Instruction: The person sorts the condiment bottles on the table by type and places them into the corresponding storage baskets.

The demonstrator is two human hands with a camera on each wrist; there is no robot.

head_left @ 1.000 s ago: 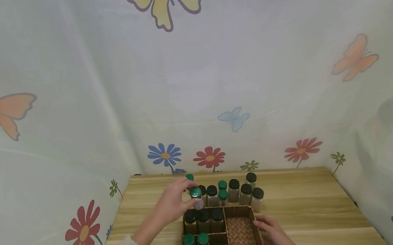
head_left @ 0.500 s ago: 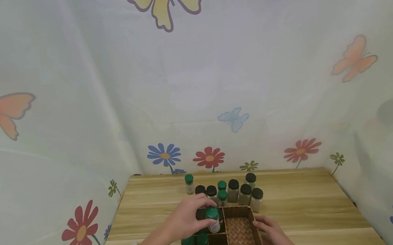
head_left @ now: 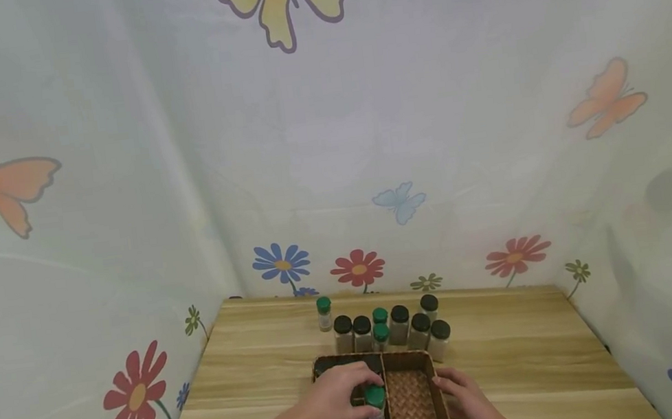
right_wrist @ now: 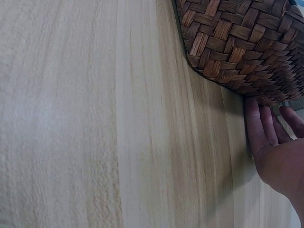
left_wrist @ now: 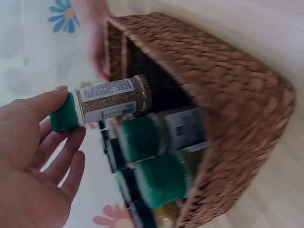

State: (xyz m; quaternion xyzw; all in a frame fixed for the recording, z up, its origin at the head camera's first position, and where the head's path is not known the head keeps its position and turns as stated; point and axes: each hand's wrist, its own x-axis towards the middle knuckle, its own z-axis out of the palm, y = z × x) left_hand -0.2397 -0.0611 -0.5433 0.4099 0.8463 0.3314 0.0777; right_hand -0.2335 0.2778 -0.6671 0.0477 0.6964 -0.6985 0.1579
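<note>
My left hand (head_left: 340, 398) pinches a small spice jar (left_wrist: 114, 99) by its green cap, between thumb and fingers. In the left wrist view the jar is clear glass with printed labels and brown contents. It hangs at the opening of the front-left compartment of a woven basket (head_left: 414, 408). Two other green-capped jars (left_wrist: 160, 179) stand beside it in that compartment; in the head view my left hand mostly hides them. My right hand (head_left: 471, 403) rests against the basket's right side, its fingers (right_wrist: 256, 126) touching the woven wall low down.
Behind the basket several black-capped jars (head_left: 400, 326) and two green-capped ones (head_left: 381, 334) stand grouped on the wooden table (head_left: 514, 348). Another green-capped jar (head_left: 324, 316) stands apart at back left. A patterned curtain (head_left: 327, 134) surrounds the table's back and sides.
My left hand has carried the green-capped jar from behind the basket, over the black-capped jars in its back compartment, to the front-left compartment. The right hand has stayed at the basket's side.
</note>
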